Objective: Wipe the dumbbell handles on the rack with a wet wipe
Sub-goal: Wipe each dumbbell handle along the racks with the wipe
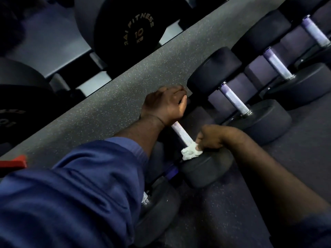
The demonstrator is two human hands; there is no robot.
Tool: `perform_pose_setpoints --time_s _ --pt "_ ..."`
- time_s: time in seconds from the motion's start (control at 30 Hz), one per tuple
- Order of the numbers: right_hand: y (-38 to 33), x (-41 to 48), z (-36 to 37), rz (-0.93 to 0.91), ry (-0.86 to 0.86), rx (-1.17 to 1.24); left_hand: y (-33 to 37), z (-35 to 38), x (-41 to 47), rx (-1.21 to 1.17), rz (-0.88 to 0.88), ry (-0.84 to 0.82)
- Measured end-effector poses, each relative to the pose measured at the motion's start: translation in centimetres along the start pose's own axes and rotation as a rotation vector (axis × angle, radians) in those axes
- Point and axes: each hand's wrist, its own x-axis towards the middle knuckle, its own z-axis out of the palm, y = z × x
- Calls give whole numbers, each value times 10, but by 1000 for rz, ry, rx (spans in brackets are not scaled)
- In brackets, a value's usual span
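**Dumbbell handle runs near-right to far-left between my hands**

Dumbbell handle [180,132] lies on the rack [107,104]. My left hand [163,104] clamps its far end; my right hand [213,137], nearer, pinches the wet wipe [190,153] against its near end.

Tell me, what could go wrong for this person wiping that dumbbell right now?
The left hand grips the far end of the handle, so that stretch may go unwiped unless it shifts. The right hand presses the bunched wet wipe at the near end against the dumbbell head; fingers could get pinched there if the dumbbell rolls. The small wad may also tear on the rough-looking grip.
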Motion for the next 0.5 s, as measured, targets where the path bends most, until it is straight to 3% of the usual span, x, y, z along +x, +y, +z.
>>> perform_pose_setpoints --time_s 0.13,0.33,0.5 --pt "0 15 15 52 63 -34 1 -2 0 16 -7 -2" --pt "-13 28 14 115 10 -137 1 -2 0 20 -6 -1" --pt "-16 21 37 161 295 -119 1 -3 -1 11 -2 4"
